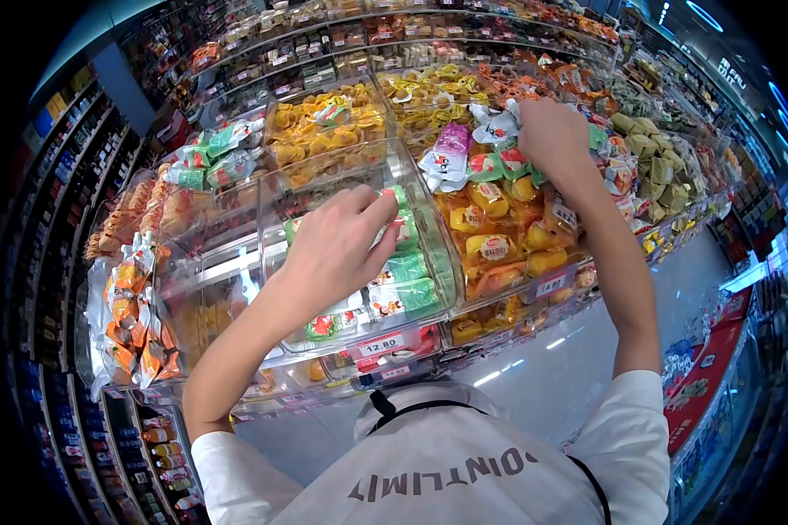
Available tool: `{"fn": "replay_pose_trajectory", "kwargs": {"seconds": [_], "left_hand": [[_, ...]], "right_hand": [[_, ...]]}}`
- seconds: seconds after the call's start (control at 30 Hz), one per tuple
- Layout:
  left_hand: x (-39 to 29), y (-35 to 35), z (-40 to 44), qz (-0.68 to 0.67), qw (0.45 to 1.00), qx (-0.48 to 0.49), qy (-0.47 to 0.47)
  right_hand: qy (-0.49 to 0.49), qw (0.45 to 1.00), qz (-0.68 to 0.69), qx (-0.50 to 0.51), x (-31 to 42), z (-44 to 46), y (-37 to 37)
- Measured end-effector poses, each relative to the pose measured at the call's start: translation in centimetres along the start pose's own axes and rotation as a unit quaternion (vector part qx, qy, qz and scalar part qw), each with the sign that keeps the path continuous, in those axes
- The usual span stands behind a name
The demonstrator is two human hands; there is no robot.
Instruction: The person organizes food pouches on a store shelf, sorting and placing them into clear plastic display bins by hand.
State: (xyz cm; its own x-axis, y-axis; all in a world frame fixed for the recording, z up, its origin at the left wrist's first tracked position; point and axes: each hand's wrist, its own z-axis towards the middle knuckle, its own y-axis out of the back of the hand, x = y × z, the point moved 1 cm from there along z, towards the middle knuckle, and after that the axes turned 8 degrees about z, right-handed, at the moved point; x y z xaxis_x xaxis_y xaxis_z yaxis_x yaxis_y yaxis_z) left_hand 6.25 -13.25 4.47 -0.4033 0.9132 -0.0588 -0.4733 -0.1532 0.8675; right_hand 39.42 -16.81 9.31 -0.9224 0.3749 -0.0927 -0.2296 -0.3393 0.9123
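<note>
My left hand [346, 241] is over the clear bin of green-and-white packets [404, 296], its fingers bent down among the packets; the fingertips are partly hidden, and what they grip cannot be made out. Farther right, my right hand [552, 131] is closed at a white packet [496, 125], fingers mostly hidden behind the hand. Beside that packet lie a purple-and-white pouch [449, 156] and red-and-green packets [497, 164], on top of yellow-orange bagged goods [495, 248].
Orange-and-white pouches [131, 315] hang at the left end of the display. A bin of yellow packets [327, 122] lies behind, with olive-green packets [657, 162] at the right. Price tags [382, 344] line the front edge. A red-edged case [709, 372] stands lower right.
</note>
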Motion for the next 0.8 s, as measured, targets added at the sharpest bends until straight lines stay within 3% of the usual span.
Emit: {"fn": "replay_pose_trajectory", "kwargs": {"seconds": [0.13, 0.17, 0.23, 0.33, 0.4, 0.47, 0.5, 0.63, 0.73, 0.8], "left_hand": [[0.6, 0.0, -0.5, -0.022, 0.998, -0.052, 0.019], [0.9, -0.1, -0.5, -0.041, 0.995, -0.088, 0.020], [1.4, -0.3, -0.8, -0.064, 0.990, -0.124, 0.019], [1.8, -1.0, -0.6, -0.263, 0.945, -0.190, 0.052], [2.4, -0.2, -0.9, -0.464, 0.868, -0.096, 0.150], [4.0, -0.5, -1.1, -0.517, 0.830, -0.074, 0.198], [4.9, -0.9, -1.3, -0.496, 0.843, -0.061, 0.201], [6.3, -2.8, -1.7, -0.438, 0.867, -0.055, 0.232], [7.1, -3.6, -2.1, -0.397, 0.883, -0.026, 0.248], [7.2, -4.1, -2.4, -0.380, 0.888, 0.007, 0.258]], "right_hand": [[0.014, 0.996, 0.042, -0.076, 2.1, -2.3, 4.0], [0.047, 0.985, 0.161, -0.035, 2.9, -3.0, 5.6], [0.105, 0.914, 0.388, 0.056, 4.6, -3.8, 7.8], [0.158, 0.746, 0.597, 0.249, 7.2, -3.6, 5.3], [0.205, 0.715, 0.594, 0.307, 9.1, -2.9, 3.9], [0.229, 0.684, 0.600, 0.346, 11.4, -2.9, 1.9], [0.202, 0.646, 0.646, 0.354, 12.7, -3.4, 1.3], [0.167, 0.724, 0.571, 0.350, 13.8, -2.6, -1.1], [0.215, 0.739, 0.588, 0.250, 15.3, -4.5, -2.2], [0.282, 0.784, 0.505, 0.228, 15.4, -4.7, -3.2]]}}
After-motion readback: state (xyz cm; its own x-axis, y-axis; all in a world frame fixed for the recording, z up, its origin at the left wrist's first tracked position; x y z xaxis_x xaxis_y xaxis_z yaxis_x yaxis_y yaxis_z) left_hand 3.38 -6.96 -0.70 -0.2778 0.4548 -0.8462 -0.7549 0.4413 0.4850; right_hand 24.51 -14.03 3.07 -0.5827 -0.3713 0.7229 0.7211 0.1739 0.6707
